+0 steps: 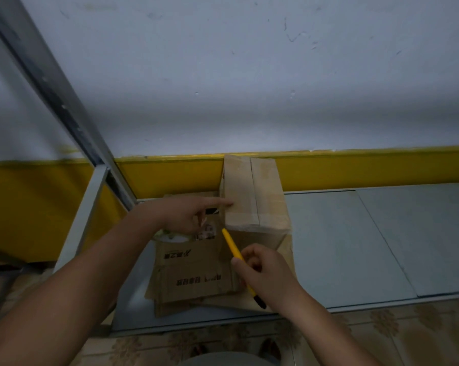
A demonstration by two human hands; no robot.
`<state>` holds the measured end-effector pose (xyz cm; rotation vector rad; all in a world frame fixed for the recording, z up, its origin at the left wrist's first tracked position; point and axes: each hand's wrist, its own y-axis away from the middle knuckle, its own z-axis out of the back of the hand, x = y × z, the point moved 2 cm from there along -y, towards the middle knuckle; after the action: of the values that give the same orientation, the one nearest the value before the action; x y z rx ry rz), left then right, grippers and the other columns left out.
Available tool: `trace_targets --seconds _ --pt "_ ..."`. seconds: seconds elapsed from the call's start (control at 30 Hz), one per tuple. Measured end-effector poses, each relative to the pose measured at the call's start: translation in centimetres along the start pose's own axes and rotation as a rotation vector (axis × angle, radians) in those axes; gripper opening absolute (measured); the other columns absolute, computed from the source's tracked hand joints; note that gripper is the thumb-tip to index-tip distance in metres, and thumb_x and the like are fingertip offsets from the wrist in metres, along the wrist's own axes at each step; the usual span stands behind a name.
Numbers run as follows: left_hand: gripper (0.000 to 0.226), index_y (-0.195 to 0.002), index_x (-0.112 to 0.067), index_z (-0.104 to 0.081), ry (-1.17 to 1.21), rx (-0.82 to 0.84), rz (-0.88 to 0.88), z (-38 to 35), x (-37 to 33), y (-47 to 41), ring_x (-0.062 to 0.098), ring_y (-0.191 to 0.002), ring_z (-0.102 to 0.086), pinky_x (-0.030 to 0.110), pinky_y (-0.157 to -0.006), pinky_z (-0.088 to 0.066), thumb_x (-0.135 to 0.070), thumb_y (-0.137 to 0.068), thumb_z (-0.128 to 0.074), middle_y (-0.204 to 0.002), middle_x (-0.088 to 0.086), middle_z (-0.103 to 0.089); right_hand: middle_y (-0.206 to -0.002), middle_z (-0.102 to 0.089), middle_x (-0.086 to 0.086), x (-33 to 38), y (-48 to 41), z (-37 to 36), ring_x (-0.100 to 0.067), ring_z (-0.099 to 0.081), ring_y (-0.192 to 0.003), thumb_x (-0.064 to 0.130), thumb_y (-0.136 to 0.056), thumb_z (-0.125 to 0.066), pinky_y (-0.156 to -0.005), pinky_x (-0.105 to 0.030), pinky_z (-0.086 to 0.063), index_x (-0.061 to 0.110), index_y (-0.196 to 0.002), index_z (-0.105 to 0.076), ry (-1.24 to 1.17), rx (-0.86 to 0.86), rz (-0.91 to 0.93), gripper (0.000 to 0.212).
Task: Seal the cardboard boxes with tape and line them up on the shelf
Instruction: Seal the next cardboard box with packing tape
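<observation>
Brown cardboard: the box point(252, 196) stands on a sheet of flat cardboard point(191, 273) at the left end of the shelf point(355, 247), with its far end near the yellow wall band point(355, 167). Its 2 top flaps are closed, and a pale strip, probably tape, crosses them near the front edge.

The likeliest slip is the box skating on the loose sheet below it, since only 1 finger steadies it. A sideways push could turn it or lift the left flap, so any tape would go on crooked. The tool's tip is just beside the box's front left corner and close to the left hand, so a fast stroke could score the cardboard or nick a finger.

The box's long axis runs from the person towards the wall. The seam between the flaps follows it, and the short front face points at the person.

The left hand point(180, 215) lays a straight index finger on the left flap. Its other fingers are curled under, and I cannot tell whether they hold anything. The right hand point(262, 270) grips a slim yellow tool point(232, 244), a pen or a cutter, with its tip aimed at the box. A pale roll point(170, 236) peeks out under the left hand.
</observation>
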<state>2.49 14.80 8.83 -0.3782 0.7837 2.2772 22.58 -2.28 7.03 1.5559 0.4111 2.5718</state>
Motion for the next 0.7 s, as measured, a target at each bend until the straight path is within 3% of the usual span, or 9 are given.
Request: trace_targets --seconds 0.1,0.2,0.33,0.47,0.7 --pt "0.094 -0.152 -0.073 -0.014 0.003 0.017 0.024 0.4 -0.1 0.0 0.016 -0.092 -0.064 0.046 -0.078 -0.058 -0.015 -0.099 -0.065 -0.105 -0.008 -0.064 -0.066 -0.068 0.005 1.1 -0.6 -0.5 -0.005 -0.063 -0.062 0.046 -0.1 -0.062 -0.063 -0.028 -0.051 0.023 -0.103 -0.067 -0.085 0.035 -0.038 0.023" --pt "0.094 -0.154 -0.07 -0.015 -0.016 0.017 0.048 0.5 -0.4 0.2 0.015 -0.087 -0.062 0.039 -0.072 -0.055 -0.015 -0.098 -0.067 -0.105 -0.008 -0.062 -0.072 -0.074 -0.003 1.9 -1.1 -0.8 -0.011 -0.069 -0.066 0.044 -0.101 -0.06 -0.071 -0.037 -0.055 0.018 -0.103 -0.069 -0.167 0.039 -0.063 0.028" --pt "0.081 -0.151 -0.074 -0.013 -0.065 -0.018 0.063 0.4 -0.4 0.3 0.015 -0.079 -0.062 0.045 -0.071 -0.057 -0.029 -0.105 -0.062 -0.096 -0.01 -0.064 -0.074 -0.075 -0.01 2.8 -1.6 -0.7 -0.017 -0.07 -0.065 0.043 -0.102 -0.058 -0.075 -0.04 -0.056 0.014 -0.096 -0.072 -0.204 0.059 -0.106 0.032" --pt "0.076 -0.154 -0.07 -0.015 -0.117 -0.052 0.05 0.5 -0.6 0.1 0.008 -0.082 -0.06 0.039 -0.074 -0.056 -0.031 -0.106 -0.061 -0.091 -0.016 -0.062 -0.077 -0.075 -0.017 3.7 -2.0 -0.4 -0.025 -0.066 -0.055 0.039 -0.105 -0.055 -0.056 -0.03 -0.052 0.009 -0.1 -0.07 -0.28 0.11 -0.174 0.034" --pt "0.08 -0.157 -0.065 -0.019 -0.181 -0.034 0.078 1.0 -1.1 -0.3 0.009 -0.08 -0.058 0.033 -0.065 -0.047 -0.022 -0.104 -0.062 -0.094 -0.012 -0.061 -0.073 -0.07 -0.017 5.1 -3.0 0.1 -0.024 -0.06 -0.05 0.034 -0.105 -0.055 -0.043 -0.027 -0.047 0.001 -0.106 -0.066 -0.371 0.159 -0.251 0.034"
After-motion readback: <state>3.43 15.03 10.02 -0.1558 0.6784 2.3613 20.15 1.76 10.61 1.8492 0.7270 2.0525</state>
